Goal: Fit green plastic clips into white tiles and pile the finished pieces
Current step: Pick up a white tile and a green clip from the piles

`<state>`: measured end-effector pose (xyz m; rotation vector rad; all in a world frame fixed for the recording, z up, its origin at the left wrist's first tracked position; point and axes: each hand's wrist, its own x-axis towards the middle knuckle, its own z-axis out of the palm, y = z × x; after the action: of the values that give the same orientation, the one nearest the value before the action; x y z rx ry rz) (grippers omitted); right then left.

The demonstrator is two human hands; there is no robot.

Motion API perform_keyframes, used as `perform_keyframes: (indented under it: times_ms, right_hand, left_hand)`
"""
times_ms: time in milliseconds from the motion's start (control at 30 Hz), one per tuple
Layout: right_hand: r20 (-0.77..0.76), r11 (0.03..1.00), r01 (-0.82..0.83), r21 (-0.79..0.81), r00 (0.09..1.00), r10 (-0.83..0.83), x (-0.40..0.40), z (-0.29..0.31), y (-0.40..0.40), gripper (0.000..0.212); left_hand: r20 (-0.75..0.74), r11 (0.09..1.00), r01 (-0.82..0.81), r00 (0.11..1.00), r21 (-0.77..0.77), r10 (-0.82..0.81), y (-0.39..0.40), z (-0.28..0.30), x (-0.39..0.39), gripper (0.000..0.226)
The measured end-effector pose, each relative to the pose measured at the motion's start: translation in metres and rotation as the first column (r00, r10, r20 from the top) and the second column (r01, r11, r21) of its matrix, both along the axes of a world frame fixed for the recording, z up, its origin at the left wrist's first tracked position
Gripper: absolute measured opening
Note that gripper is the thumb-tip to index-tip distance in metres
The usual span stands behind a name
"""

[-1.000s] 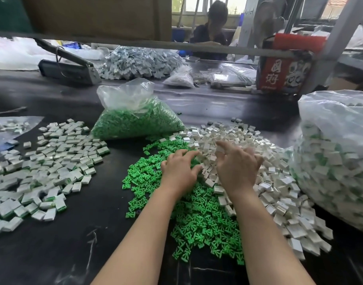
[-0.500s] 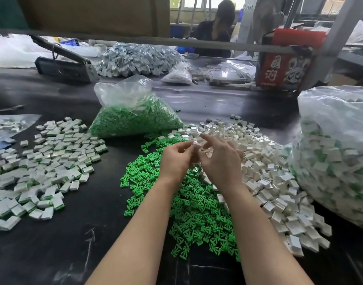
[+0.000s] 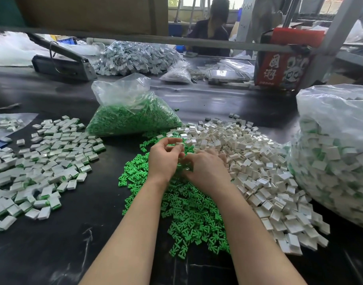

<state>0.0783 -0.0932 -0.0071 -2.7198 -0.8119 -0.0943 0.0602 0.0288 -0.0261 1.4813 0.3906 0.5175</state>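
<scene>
Two hands, left (image 3: 165,159) and right (image 3: 207,171). Three loose heaps on the worktop (image 3: 53,254), each too many to count: green clips (image 3: 186,212), white tiles (image 3: 258,161), finished pieces (image 3: 42,161). Two big plastic bags: clip bag (image 3: 131,112), bag of finished pieces (image 3: 336,151).

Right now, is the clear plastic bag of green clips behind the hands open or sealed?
Open. The clear plastic bag of green clips lies on the black table with its mouth loose and gaping upward, unsealed.
</scene>
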Motion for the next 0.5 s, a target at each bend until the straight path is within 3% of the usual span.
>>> perform_keyframes:
  times_ms: [267,500]
  right_hand:
    - [0.107,0.992,0.074,0.098,0.991,-0.085,0.001,-0.005,0.001,0.019]
    - [0.008,0.911,0.140,0.387,0.988,-0.155,0.009,-0.002,-0.003,0.016]
  left_hand:
    - [0.036,0.996,0.029,0.999,-0.085,-0.026,0.000,0.002,0.001,0.009]
    - [0.075,0.976,0.065,0.996,-0.206,-0.051,-0.004,0.002,0.001,0.008]
